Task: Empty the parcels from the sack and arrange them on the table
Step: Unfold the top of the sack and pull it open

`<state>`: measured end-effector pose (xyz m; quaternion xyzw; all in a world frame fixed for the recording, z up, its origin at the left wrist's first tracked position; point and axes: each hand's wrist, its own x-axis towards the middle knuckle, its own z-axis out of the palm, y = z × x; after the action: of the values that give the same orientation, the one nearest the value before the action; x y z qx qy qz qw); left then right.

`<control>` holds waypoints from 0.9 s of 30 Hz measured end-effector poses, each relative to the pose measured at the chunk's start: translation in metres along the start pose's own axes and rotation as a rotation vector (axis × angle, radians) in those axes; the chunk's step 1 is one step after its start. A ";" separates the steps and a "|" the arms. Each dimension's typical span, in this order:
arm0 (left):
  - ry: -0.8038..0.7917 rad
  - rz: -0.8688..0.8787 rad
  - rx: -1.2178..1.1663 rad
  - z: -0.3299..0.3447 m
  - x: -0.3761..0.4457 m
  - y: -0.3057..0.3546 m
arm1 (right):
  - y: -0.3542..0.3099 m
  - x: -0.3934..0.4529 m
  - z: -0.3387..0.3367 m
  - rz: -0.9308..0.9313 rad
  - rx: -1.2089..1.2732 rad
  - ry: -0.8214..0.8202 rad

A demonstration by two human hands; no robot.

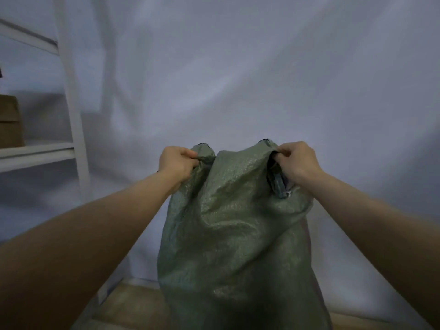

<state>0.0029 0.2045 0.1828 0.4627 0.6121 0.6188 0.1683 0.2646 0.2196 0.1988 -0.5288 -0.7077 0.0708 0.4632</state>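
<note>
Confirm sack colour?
Dull olive green woven plastic sack with a slight sheen; the head view shows it.

No text, label, brand, number or sign can be read. No print is shown on the green woven plastic sack [238, 234], and none is made out on the brown cardboard box [9, 122] at far left.

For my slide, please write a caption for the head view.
Both hands, left hand and right hand, grip the green sack by its top.
</note>
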 end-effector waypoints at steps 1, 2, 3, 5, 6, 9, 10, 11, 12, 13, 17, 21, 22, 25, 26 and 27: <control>-0.002 0.001 0.008 0.001 0.001 -0.001 | 0.005 -0.001 -0.003 -0.002 -0.022 -0.016; -0.002 0.000 0.010 0.003 0.001 -0.001 | 0.011 -0.002 -0.005 0.005 -0.042 -0.029; 0.000 -0.002 0.008 0.004 0.000 -0.003 | 0.017 -0.004 -0.008 0.014 -0.063 -0.033; 0.003 -0.004 0.005 0.006 -0.002 -0.006 | 0.027 -0.008 -0.011 0.030 -0.101 -0.069; -0.002 -0.002 0.003 0.007 -0.004 -0.008 | 0.032 -0.010 -0.010 0.036 -0.099 -0.103; -0.035 0.001 0.007 0.011 -0.011 -0.011 | 0.047 -0.021 -0.001 0.050 -0.057 -0.227; -0.048 0.005 0.016 0.013 -0.014 -0.013 | 0.052 -0.026 0.004 0.045 -0.054 -0.256; -0.063 0.010 0.034 0.014 -0.019 -0.016 | 0.056 -0.031 0.009 0.035 -0.055 -0.266; -0.086 0.017 0.054 0.016 -0.024 -0.018 | 0.061 -0.037 0.014 0.021 -0.047 -0.264; -0.118 0.028 0.081 0.017 -0.030 -0.020 | 0.065 -0.043 0.018 0.007 -0.034 -0.262; -0.374 0.047 0.273 0.014 -0.063 -0.016 | 0.078 -0.061 0.033 -0.162 -0.076 -0.239; -0.657 0.029 0.545 0.000 -0.079 -0.020 | 0.088 -0.073 0.040 -0.262 -0.224 -0.237; -0.699 0.009 0.548 -0.004 -0.079 -0.025 | 0.088 -0.076 0.040 -0.269 -0.280 -0.248; -0.681 0.021 0.521 -0.010 -0.076 -0.041 | 0.082 -0.087 0.035 -0.381 -0.373 -0.241; -0.653 0.027 0.511 -0.009 -0.076 -0.047 | 0.080 -0.091 0.033 -0.445 -0.402 -0.229; -0.630 0.030 0.494 -0.008 -0.077 -0.051 | 0.077 -0.095 0.032 -0.510 -0.446 -0.216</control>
<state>0.0181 0.1506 0.1092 0.6653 0.6539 0.2833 0.2224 0.2950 0.1879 0.0810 -0.4126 -0.8599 -0.1481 0.2615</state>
